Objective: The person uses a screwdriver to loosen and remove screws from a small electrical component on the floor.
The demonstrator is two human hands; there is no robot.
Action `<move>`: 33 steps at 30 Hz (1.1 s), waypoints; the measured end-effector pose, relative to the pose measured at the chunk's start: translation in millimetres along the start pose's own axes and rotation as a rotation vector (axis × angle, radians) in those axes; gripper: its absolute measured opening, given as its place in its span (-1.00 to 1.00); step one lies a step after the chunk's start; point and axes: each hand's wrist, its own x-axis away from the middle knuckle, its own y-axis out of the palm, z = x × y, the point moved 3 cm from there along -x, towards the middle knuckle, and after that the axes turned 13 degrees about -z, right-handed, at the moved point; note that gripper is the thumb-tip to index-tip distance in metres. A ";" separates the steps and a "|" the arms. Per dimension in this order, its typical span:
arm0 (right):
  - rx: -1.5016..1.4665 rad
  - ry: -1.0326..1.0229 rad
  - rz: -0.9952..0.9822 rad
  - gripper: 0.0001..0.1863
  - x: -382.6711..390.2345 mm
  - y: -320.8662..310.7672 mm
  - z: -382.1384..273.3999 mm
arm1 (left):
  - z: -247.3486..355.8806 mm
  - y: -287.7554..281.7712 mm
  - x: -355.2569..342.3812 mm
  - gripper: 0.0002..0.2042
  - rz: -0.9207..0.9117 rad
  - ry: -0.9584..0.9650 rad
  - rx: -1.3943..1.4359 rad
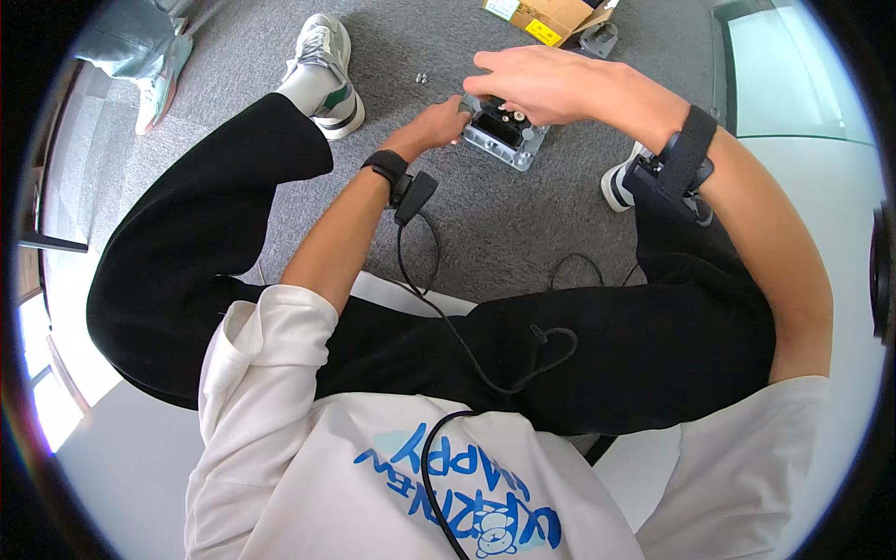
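On the grey carpet between my feet lies a grey metal housing with a black middle part and small round pale fittings. At its left edge, my left hand is closed with the fingertips gripping the metal. My right hand reaches over the far side of the housing, its fingers bent down toward the black part. What those fingers pinch is hidden beneath the hand. A few small silver screws lie loose on the carpet beyond my left hand.
An open cardboard box stands at the far right, with another grey metal part beside it. Another person's shoe is at the far left. A black cable trails across my lap from my left wrist device.
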 end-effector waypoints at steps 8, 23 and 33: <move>-0.092 -0.118 0.195 -0.56 8.4 9.5 18.5 | 1.8 -44.3 1.8 -0.43 -0.264 0.009 -0.231; -0.245 0.396 0.343 -0.66 11.9 11.6 6.7 | 128.0 -92.9 66.0 -0.58 -0.378 0.326 -0.027; -0.431 0.262 0.545 -0.52 16.2 -2.4 -1.1 | 103.4 -96.3 55.9 -0.66 -0.353 0.350 0.118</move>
